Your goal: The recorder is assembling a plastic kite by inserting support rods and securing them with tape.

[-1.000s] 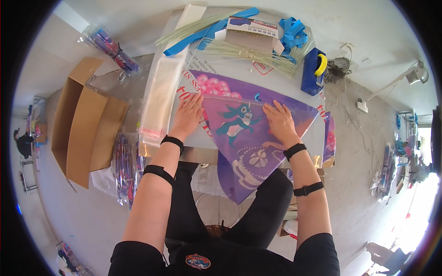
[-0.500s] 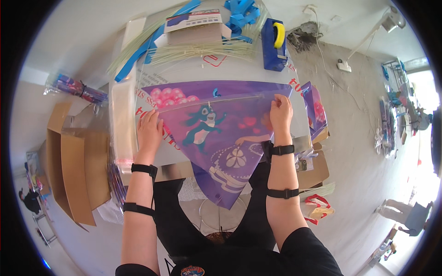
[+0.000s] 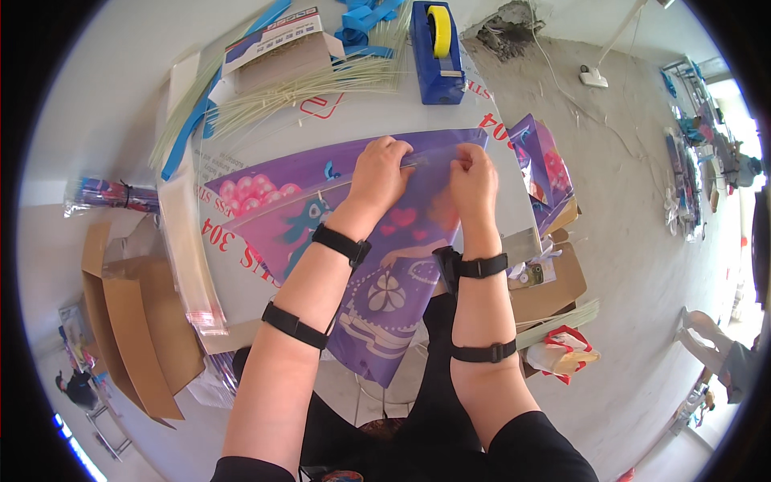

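A purple kite, thin and triangular, lies on the table with its point hanging over the near edge toward my lap. It is printed with pink balloons, a teal cartoon animal and a white flower pattern. A thin pale rod runs along the seam near its far edge. On that seam, right of the middle, my left hand has its fingers bent and closed on the kite. Close by at the right corner, my right hand pinches the kite with curled fingers. What lies under the fingertips is hidden.
A blue tape dispenser with yellow tape stands at the far right. Behind the kite are bundled pale rods, an open small box and blue strips. Cardboard boxes stand left; more purple sheets hang right.
My left hand has left the kite's left side and moved right along the seam, close to my right hand. The right hand stays at the right corner. The view has shifted slightly.
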A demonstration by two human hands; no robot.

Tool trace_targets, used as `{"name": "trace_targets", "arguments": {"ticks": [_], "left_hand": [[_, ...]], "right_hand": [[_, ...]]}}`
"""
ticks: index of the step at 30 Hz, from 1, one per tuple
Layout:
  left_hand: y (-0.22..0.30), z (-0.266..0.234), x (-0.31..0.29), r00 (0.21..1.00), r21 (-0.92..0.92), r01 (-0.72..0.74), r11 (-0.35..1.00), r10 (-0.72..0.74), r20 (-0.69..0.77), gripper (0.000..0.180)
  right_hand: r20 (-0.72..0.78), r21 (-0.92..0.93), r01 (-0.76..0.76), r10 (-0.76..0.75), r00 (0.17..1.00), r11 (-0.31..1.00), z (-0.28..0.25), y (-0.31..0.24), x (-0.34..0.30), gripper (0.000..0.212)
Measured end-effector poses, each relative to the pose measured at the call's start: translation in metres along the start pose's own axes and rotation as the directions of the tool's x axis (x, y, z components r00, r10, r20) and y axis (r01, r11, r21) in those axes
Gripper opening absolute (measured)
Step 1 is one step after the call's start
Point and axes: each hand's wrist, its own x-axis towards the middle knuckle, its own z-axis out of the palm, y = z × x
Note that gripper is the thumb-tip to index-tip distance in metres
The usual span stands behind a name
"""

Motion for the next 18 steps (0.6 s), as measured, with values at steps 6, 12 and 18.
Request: {"name": "trace_targets", "arguments": {"ticks": [6, 12, 18], "left_hand": [[0.001, 0.004, 0.036, 0.898, 0.049, 0.311, 0.949, -0.31, 0.311, 0.03], [-0.012, -0.006, 0.046, 0.801, -0.03, 0.376, 0.926, -0.308, 0.513, 0.021], [0.004, -0.026, 0.046, 0.738, -0.25, 0.503, 0.827, -0.26, 0.623, 0.016]], "right_hand": [[0.043, 0.096, -0.029, 0.025, 0.999, 0.995, 0.006, 0.007, 0.004, 0.028], [0.082, 0.058, -0.017, 0.013, 0.997, 0.998, 0.005, 0.004, 0.002, 0.036], [0.188, 0.25, 0.082, -0.132, 0.973, 0.965, 0.001, -0.001, 0.001, 0.049]]}}
